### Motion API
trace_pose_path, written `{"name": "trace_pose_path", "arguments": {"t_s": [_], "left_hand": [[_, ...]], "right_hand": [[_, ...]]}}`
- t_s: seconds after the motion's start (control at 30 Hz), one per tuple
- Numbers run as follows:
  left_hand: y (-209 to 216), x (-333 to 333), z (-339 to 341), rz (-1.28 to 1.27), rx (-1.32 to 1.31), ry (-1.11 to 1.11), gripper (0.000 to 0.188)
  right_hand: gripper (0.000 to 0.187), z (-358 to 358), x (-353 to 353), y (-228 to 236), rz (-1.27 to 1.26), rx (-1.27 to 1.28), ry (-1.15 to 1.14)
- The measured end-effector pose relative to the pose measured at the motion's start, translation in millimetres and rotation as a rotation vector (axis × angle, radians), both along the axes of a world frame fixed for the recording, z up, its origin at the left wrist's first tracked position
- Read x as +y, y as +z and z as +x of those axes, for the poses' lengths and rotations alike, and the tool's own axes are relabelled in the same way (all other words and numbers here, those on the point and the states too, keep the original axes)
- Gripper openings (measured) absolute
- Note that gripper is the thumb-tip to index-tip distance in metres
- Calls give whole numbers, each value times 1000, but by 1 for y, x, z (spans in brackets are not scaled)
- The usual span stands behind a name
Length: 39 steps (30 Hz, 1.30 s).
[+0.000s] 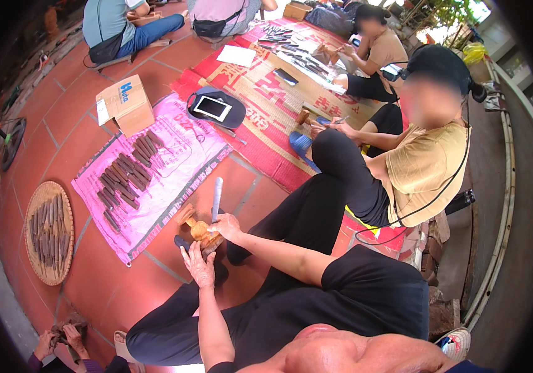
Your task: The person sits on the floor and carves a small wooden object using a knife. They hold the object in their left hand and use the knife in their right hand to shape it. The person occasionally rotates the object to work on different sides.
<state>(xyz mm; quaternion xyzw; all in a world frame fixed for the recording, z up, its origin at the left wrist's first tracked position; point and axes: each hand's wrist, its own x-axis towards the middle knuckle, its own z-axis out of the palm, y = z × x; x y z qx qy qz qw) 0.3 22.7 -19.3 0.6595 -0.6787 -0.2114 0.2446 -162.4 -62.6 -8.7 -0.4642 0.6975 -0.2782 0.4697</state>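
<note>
In front of my crossed legs stands a carved, light-brown wooden block (203,234) with a rounded end. My right hand (226,227) is closed on a long grey knife-like tool (217,194), which points up and away from me above the block. My left hand (200,268) is at the block's near side, its fingers stretched forward against it. A small dark brown piece shows between my two hands; whether the left fingers pinch it is hidden.
A pink sack (173,155) bears rows of dark brown sticks (123,177). Left of it is a round woven tray (32,242) of similar sticks. Beyond stand a cardboard box (125,104) and a cap with a phone (212,108). A co-worker (431,168) sits close at right.
</note>
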Motion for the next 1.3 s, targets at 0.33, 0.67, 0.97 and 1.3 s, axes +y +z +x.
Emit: {"name": "trace_pose_path", "arguments": {"t_s": [0.33, 0.67, 0.97, 1.3], "left_hand": [[3, -2, -7, -3, 24, -12, 67], [1, -2, -5, 17, 23, -17, 63], [9, -3, -6, 20, 52, -6, 60], [7, -4, -10, 30, 38, -17, 62]], "right_hand": [[22, -9, -5, -17, 0, -219, -181], [22, -18, -9, -28, 47, -456, -337], [16, -17, -10, -19, 44, -431, -317], [13, -26, 6, -41, -83, -460, -193]]}}
